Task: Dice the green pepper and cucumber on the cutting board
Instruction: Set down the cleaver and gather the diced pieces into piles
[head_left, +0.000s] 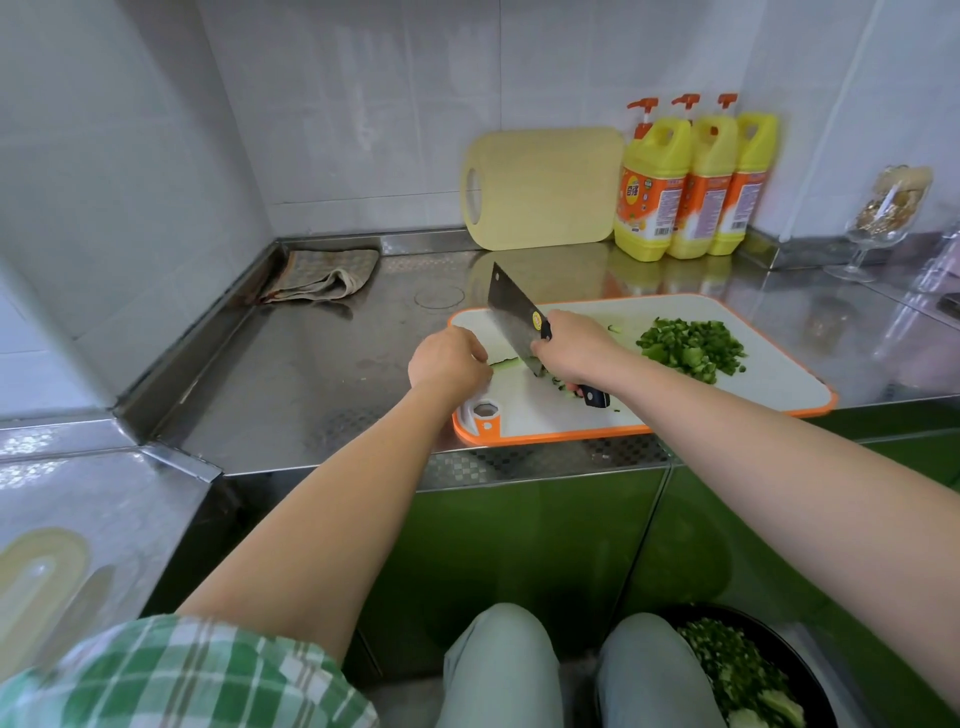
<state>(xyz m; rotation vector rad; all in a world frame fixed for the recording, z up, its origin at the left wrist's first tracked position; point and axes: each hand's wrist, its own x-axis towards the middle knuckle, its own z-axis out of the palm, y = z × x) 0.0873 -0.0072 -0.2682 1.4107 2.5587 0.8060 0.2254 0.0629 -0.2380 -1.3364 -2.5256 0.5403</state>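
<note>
Right hand (574, 348) grips the cleaver (511, 317) by its dark handle, blade edge down on the cucumber (503, 364), a thin strip near the left end of the cutting board (769, 379). Left hand (449, 361), fingers curled, holds the strip's far end. Diced green pepper (691, 345) heaped on the board's right half. Yellow sticker on the blade, print unreadable. Three yellow detergent bottles (652, 192) at the wall — orange labels, lettering too small to read.

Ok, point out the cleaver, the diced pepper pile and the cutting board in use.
cleaver (511, 322): head view, flat of the blade.
diced pepper pile (691, 348): head view, middle of the heap.
cutting board (779, 387): head view, bare white surface at right.
</note>
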